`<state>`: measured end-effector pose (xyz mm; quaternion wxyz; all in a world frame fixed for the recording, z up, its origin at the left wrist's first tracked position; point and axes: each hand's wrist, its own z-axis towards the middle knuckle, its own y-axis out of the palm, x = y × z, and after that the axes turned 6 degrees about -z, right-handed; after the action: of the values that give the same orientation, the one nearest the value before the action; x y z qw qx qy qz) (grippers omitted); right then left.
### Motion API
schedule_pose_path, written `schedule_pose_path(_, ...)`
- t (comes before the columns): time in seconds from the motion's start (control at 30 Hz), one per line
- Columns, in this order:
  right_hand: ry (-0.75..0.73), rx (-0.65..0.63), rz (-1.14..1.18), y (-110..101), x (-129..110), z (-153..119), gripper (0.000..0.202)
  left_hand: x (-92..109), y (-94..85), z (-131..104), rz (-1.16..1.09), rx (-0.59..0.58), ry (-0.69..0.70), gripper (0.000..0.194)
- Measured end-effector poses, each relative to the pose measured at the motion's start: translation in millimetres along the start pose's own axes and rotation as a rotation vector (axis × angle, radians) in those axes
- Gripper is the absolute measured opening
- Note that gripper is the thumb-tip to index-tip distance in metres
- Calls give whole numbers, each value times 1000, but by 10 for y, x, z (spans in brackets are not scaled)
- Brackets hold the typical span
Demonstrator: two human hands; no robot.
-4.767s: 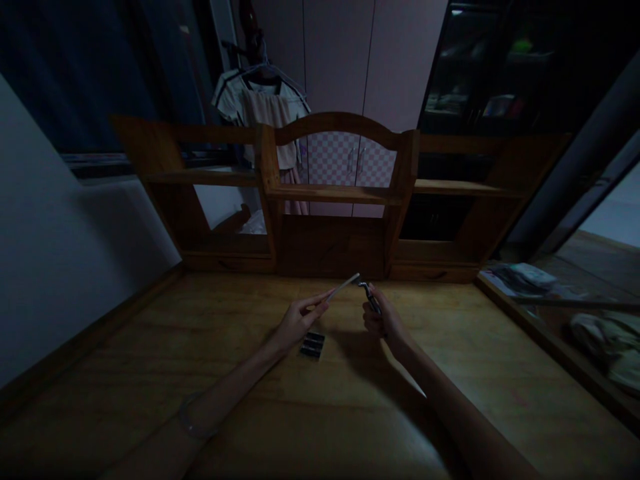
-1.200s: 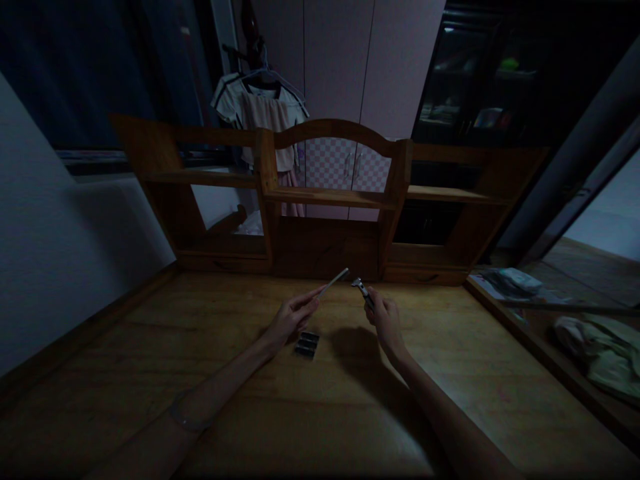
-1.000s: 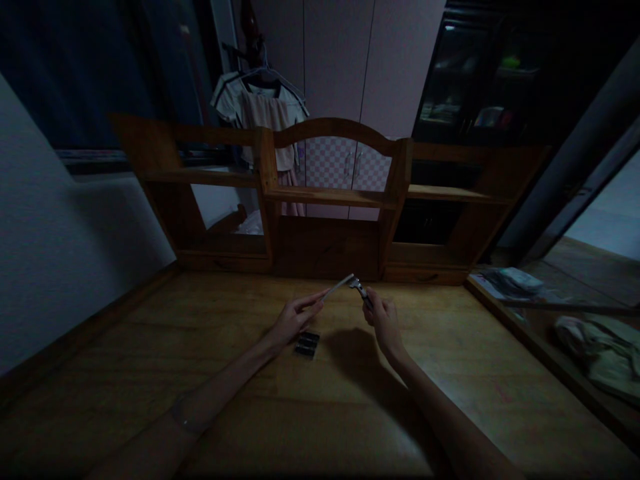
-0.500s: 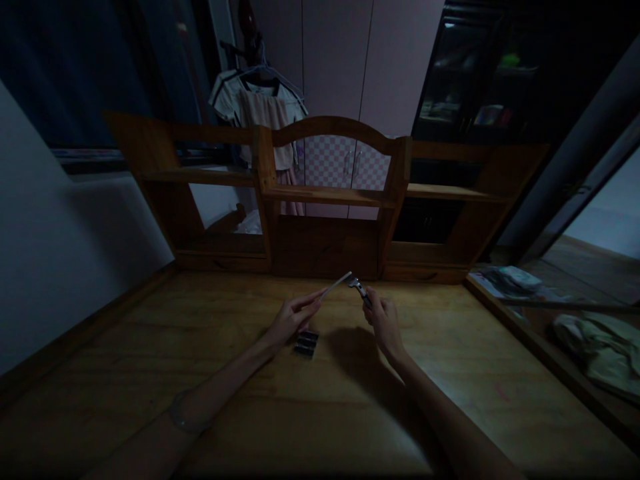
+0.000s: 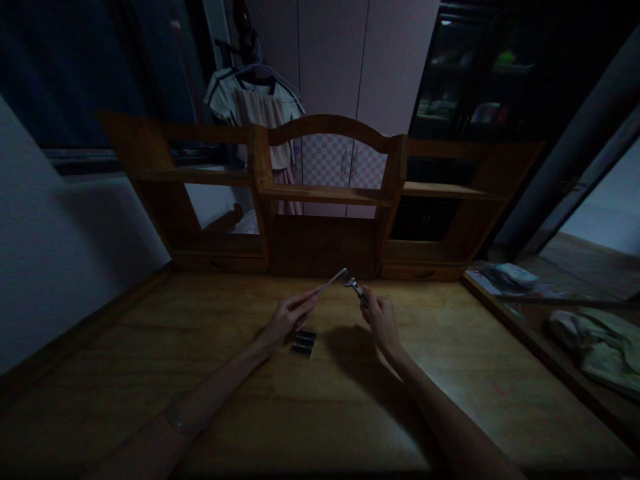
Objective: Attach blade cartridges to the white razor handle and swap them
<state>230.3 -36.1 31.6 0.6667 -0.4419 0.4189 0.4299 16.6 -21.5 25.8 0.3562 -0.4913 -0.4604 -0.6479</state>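
Note:
My left hand point(image 5: 290, 318) is closed on a thin pale stick point(image 5: 331, 281), which slants up to the right. In my right hand point(image 5: 379, 313) is a small razor-like tool point(image 5: 355, 287) with a dark handle and a shiny metal head. The tool's head is close to the stick's upper tip; whether they touch is too small to tell. Beside and below my left hand, a small dark case with several slots point(image 5: 303, 343) lies on the wooden tabletop point(image 5: 240, 400).
A wooden shelf unit point(image 5: 325, 195) with compartments and drawers stands along the table's back edge. Clothes point(image 5: 260, 100) hang behind it. Past the right edge lie a pale cloth point(image 5: 600, 347) and a flat package point(image 5: 517, 275).
The view has shifted slightly, moving the whole scene a little to the left. Both hands keep their grips, and the stick and tool remain tip to tip.

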Motion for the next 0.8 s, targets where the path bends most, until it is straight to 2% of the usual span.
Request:
schedule_pose_path(0.1, -4, -1, 20, 2, 1, 8, 51, 5, 7, -6, 28, -28, -24, 57)
schedule_pose_path(0.33, 19, 24, 33, -6, 4, 28, 52, -24, 5, -9, 25, -2, 21, 57)
schedule_pose_path(0.8, 7, 24, -8, -8, -11, 13, 53, -7, 15, -7, 51, -12, -5, 58)
